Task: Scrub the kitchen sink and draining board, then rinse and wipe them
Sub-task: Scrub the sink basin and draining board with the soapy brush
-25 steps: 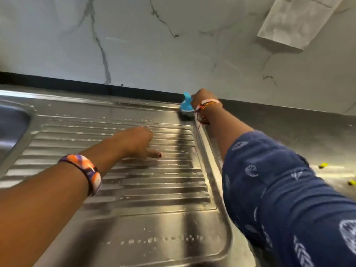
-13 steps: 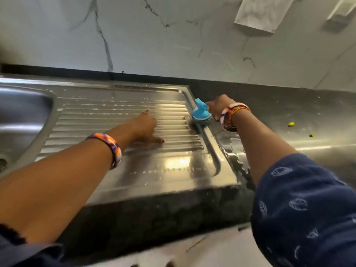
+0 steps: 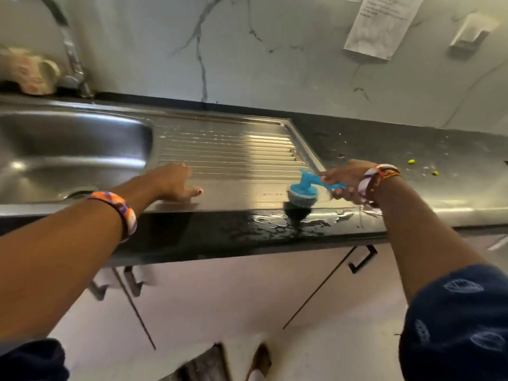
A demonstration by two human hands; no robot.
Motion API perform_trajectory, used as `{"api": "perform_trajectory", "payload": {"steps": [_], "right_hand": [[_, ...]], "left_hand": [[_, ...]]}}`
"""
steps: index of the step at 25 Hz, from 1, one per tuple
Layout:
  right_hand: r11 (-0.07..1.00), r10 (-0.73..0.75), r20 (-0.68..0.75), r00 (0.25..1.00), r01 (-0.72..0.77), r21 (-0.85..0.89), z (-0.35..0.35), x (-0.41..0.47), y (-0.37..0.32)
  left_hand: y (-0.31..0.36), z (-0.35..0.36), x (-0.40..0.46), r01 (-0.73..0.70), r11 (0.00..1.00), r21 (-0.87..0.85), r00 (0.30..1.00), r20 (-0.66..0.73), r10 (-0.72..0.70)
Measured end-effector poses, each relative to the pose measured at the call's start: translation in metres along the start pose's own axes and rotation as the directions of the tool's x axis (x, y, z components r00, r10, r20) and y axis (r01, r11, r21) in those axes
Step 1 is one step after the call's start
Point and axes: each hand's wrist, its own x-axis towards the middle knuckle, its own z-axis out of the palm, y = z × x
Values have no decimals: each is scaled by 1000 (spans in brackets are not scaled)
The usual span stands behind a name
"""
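The steel sink bowl (image 3: 74, 149) lies at the left, with the ribbed draining board (image 3: 233, 152) to its right, flecked with suds. My right hand (image 3: 345, 181) grips the handle of a blue scrubbing brush (image 3: 303, 189), whose round head presses on the board's front right corner. My left hand (image 3: 173, 182) rests flat on the board's front edge near the bowl, fingers out. Water pools on the black counter edge (image 3: 291, 224) under the brush.
A tap (image 3: 70, 50) rises behind the bowl, with a pale mug (image 3: 27, 70) to its left. The dark worktop (image 3: 412, 160) at the right carries small yellow bits (image 3: 411, 161). A paper sheet (image 3: 380, 23) hangs on the marble wall. Cabinet doors with black handles (image 3: 362, 259) are below.
My right hand has drawn the brush from the board's back right corner along the right rim to the front corner. My left hand slid toward the front edge. The view pulled back.
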Motion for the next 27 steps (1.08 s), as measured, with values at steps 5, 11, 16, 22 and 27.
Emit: {"api": "perform_trajectory", "payload": {"steps": [5, 11, 16, 22, 27], "right_hand": [[982, -184, 233, 955, 191, -9, 96, -7, -74], [927, -349, 480, 805, 371, 52, 211, -23, -163], [865, -465, 586, 664, 481, 141, 297, -44, -222], [793, -533, 685, 496, 576, 199, 374, -50, -287], [720, -591, 714, 376, 645, 257, 414, -50, -335]], "left_hand": [[-87, 9, -72, 257, 965, -43, 966, 4, -257], [-160, 0, -168, 533, 835, -135, 837, -57, -544], [-208, 8, -218, 717, 677, -166, 676, -73, -733], [-238, -6, -233, 832, 532, -159, 529, -66, -846], [-262, -28, -231, 878, 447, -170, 442, -73, -894]]}}
